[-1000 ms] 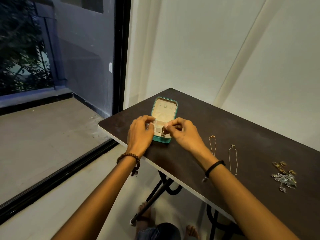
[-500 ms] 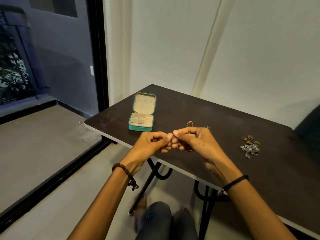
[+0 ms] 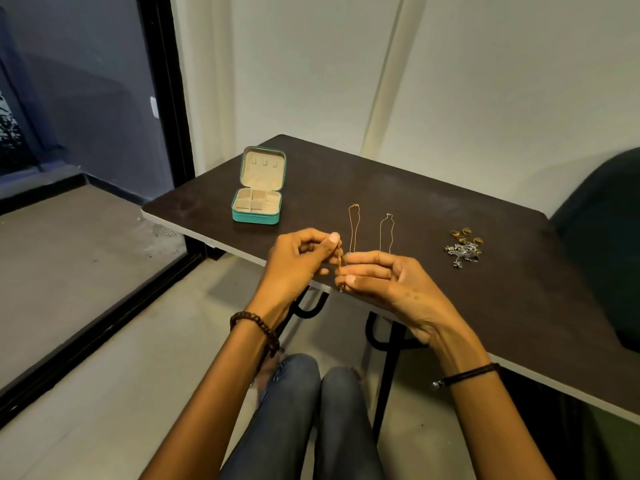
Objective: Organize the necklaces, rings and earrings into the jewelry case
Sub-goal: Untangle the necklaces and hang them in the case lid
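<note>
- Both hands are up over the near edge of the table [image 3: 502,306]: our left hand [image 3: 298,261] and right hand [image 3: 388,285] meet fingertip to fingertip.
- Between them hangs a small gold piece [image 3: 340,263]. Our left thumb and forefinger pinch its top, and our right thumb and forefinger pinch it lower down.
- It's too small to say whether it's an earring or a bit of chain.
- The case [image 3: 258,199] sits open at the far left of the table, lid standing up, well apart from our hands.
- Two thin necklaces [image 3: 354,226] lie side by side just beyond our fingers, right of the case.
- Farther right lies a pile [image 3: 464,249] of gold rings and silver chain.
- A dark chair [image 3: 602,237] stands at the table's right end.
</note>
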